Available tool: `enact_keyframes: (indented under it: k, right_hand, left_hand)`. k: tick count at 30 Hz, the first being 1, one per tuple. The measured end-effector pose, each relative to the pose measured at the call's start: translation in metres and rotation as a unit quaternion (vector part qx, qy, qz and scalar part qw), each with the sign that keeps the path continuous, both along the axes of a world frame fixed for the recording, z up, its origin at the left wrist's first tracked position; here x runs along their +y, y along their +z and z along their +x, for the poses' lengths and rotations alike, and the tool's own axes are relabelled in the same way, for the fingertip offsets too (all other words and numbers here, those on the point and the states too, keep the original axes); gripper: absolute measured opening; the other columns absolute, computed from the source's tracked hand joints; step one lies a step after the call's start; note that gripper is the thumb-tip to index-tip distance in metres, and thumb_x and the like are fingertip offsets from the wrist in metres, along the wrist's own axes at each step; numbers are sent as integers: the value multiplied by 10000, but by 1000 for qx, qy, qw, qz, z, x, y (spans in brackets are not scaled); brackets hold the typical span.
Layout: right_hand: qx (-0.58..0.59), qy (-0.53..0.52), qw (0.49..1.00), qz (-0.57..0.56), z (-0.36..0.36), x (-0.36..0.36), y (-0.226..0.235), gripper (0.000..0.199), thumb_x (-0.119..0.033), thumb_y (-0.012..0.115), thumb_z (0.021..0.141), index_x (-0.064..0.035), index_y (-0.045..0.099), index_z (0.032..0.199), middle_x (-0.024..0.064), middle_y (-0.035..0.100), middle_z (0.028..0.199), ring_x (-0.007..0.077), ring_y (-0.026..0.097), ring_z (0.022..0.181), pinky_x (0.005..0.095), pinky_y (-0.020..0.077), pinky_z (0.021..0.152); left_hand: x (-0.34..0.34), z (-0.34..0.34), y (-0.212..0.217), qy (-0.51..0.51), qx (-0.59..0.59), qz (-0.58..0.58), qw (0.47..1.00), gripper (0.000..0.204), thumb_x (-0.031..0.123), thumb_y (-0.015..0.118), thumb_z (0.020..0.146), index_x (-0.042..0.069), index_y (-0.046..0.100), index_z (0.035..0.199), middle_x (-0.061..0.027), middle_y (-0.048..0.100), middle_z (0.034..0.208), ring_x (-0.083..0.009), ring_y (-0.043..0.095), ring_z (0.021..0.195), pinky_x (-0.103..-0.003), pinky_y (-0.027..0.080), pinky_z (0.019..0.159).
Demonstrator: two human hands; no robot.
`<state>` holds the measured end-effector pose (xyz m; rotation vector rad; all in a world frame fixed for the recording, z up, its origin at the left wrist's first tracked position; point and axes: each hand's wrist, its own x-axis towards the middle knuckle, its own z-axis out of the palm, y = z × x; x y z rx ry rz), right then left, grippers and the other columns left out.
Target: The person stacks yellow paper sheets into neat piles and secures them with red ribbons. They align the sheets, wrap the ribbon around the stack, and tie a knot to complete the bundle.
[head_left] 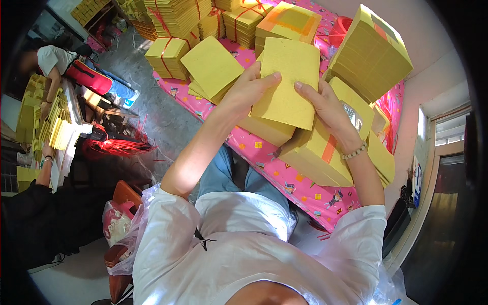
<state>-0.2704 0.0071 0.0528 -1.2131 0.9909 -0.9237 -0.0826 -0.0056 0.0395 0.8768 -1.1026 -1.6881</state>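
Observation:
Both my hands hold a yellow paper sheet [287, 86] by its two long sides, above the pink table. How many sheets lie under the top one is hidden. My left hand [250, 90] is closed on the left side, thumb on top and fingers underneath. From the right, my right hand [328, 107] grips the other side the same way, a beaded bracelet on its wrist. Left of the held paper lies a loose pile of yellow paper [211, 66]. Below my right hand are thick yellow paper blocks [320, 160], one with an orange patch.
A pink patterned cloth [274, 175] covers the table. Strapped paper stacks [170, 58] stand at its far left, a tall block [373, 56] at the far right beside a red basin [341, 28]. Two people work at a paper-laden table [66, 132] on the left, near red strapping [119, 145].

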Motion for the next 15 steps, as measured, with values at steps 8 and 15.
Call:
enact_keyframes:
  k: [8,15]
  right_hand:
    - [-3,1,1000,-13,-2,0,-2,452,-217,630,891,27,489,1244,103,606,1157,154,595,1026,291,476,883]
    - [3,3,1000,5,-4,1,-1,438,-218,629,894,24,499,1235,86,615,1137,140,594,1012,282,475,880]
  left_hand:
    - [2,-2,2,-2,4,0,1000,379,135,521,947,10,438,1295,-96,586,1190,-167,597,1056,-312,502,881]
    - [7,-9,-8,59,-2,-123,991,402,90,500,942,1,382,1315,-93,557,1193,-145,547,1087,-299,452,914]
